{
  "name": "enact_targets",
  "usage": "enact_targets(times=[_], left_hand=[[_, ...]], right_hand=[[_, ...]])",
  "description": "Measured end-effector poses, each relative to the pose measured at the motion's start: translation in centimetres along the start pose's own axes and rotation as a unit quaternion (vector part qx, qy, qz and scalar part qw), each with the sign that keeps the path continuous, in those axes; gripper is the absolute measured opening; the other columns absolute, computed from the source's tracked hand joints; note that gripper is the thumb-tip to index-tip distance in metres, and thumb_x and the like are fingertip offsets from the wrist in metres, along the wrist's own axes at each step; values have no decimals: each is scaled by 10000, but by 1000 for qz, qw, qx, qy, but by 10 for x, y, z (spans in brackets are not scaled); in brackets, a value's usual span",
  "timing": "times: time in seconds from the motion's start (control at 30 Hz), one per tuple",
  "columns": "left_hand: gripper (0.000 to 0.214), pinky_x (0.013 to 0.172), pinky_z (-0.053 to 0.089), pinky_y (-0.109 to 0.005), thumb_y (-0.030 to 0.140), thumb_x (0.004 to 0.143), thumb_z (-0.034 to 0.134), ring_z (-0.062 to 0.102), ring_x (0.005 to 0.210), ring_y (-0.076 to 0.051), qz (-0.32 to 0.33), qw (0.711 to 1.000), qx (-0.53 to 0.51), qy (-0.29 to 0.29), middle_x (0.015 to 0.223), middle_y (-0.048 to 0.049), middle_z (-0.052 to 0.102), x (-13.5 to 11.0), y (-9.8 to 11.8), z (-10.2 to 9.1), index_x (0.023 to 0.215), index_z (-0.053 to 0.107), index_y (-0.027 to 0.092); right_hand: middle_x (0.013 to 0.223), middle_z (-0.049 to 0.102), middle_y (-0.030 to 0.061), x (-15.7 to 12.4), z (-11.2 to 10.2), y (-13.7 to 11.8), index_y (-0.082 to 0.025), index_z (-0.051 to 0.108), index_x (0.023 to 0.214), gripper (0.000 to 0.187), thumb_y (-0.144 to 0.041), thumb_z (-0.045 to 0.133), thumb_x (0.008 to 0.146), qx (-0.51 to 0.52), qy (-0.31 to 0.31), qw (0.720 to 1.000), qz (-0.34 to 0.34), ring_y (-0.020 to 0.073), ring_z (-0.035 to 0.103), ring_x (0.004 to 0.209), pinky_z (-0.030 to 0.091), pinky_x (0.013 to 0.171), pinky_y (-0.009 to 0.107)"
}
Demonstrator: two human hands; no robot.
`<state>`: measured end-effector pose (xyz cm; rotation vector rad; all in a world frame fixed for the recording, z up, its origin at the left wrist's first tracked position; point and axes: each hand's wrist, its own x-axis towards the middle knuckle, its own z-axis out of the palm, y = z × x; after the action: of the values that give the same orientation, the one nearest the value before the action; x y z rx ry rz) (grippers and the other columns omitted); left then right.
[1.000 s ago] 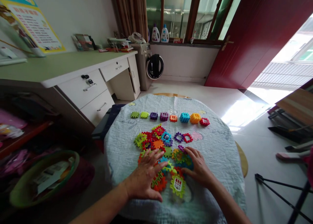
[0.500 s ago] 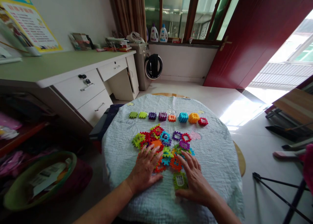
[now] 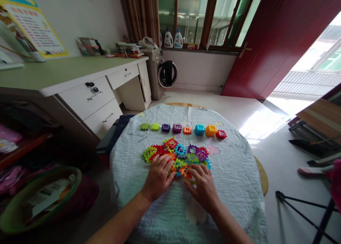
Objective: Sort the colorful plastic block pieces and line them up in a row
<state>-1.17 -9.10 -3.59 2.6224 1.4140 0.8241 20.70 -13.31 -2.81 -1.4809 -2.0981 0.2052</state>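
head view, looking forward and down: two bare forearms are reaching in from the bottom edge toward a round desk (image 3: 262,176) spread with a pale quilted cloth (image 3: 231,180); the left hand (image 3: 158,178) and the right hand (image 3: 201,187) are lying palm down, side by side, on the near edge of a heap of interlocking plastic waffle blocks (image 3: 173,155); the heap is lying straight ahead of the fingers, its long axis running left to right across the person's front; neither hand is clearly nearer to the whole heap, as it is spreading out past both; the left fingers (image 3: 166,165) are open and slightly curved, resting over the heap's near edge, and the left hand is nearer its lime-green and red end (image 3: 149,154); the right fingers (image 3: 198,173) are open too, lying beside an orange block (image 3: 184,171), and the right hand is nearer the purple and cyan end (image 3: 201,154); neither hand is visibly gripping a block; farther off, a straight left-to-right row of eight separate blocks (image 3: 183,129) is lying well apart from the heap; to the left, a green-topped writing desk (image 3: 53,71) is standing above a green-rimmed basket (image 3: 53,173) on the floor; ahead, a washing machine (image 3: 153,73) is standing beneath a window.
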Motion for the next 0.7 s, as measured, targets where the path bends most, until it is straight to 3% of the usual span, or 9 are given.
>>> enact_targets(times=[0.1,0.23,0.43,0.6,0.7], left_hand=[[359,1144,331,-546,395,915,555,525,1260,-292,-24,999,-6,26,1314,-100,619,-1,-12,-5,1231,626,242],[337,1132,345,-544,438,938,494,530,1248,-291,-90,992,-26,82,1295,-100,623,-1,-36,-10,1162,652,241],[398,1076,430,-488,491,959,419,562,1199,-273,-198,966,-97,138,1221,-106,643,-7,-71,-9,1090,670,213],[420,1067,459,-447,515,957,401,585,1179,-254,-231,948,-147,160,1183,-98,660,-10,-78,-4,1042,675,209],[421,1059,466,-449,518,952,405,597,1166,-257,-221,954,-144,141,1162,-95,677,-8,-76,-4,1017,683,209]], right_hand=[[1046,687,71,7,1,-3,-247,670,977,113,-290,577,930,9,30,999,5,232,586,967,459,870,388],[926,670,56,17,6,2,-232,648,864,256,-316,450,1004,13,36,999,7,184,600,853,456,787,308],[793,581,15,33,13,18,-225,593,775,352,-410,408,1010,30,22,998,53,131,558,670,400,631,240],[714,534,0,43,11,15,-228,534,701,378,-483,432,960,172,54,977,113,136,513,650,394,626,247],[632,480,-23,52,18,2,-230,487,661,410,-566,478,895,298,55,935,184,128,450,595,372,573,247]])
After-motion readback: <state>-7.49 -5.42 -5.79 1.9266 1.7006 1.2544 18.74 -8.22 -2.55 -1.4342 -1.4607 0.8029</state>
